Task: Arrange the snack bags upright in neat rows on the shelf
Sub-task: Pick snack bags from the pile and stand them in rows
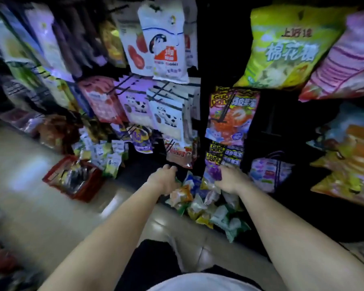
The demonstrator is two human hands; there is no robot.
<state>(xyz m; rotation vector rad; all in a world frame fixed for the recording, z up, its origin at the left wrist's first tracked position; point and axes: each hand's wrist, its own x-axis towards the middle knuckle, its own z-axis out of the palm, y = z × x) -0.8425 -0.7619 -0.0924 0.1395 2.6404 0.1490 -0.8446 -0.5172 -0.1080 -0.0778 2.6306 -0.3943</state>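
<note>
A jumble of small snack bags [200,203], in green, white, orange and yellow wrappers, lies on the dark bottom shelf [282,227] of a store rack, down at floor level; most are tipped over and overlapping, and their print is too small to read. The left hand [164,179] reaches into the far left edge of the pile, fingers curled downward onto the bags; whether it actually grips one cannot be told. The right hand [229,179] is closed around a purple packet [213,174] at the top of the pile.

Just above the hands hang black-and-yellow packets [218,153] lettered "Guo Dong", and above them a larger pink strawberry bag [229,118] with the same "Guo Dong" wording. Higher to the right hangs a yellow-green bag [286,49] printed "上好佳" and "棉花糖". To the left, white pouches with cow pictures [166,114] hang on black pegs, and above them a white bag with a cartoon face [166,43].

On the pale glossy tiled floor [29,185] sits a red shopping basket [74,178] filled with packets. The room is dim, and the edges of the view are blurred.
</note>
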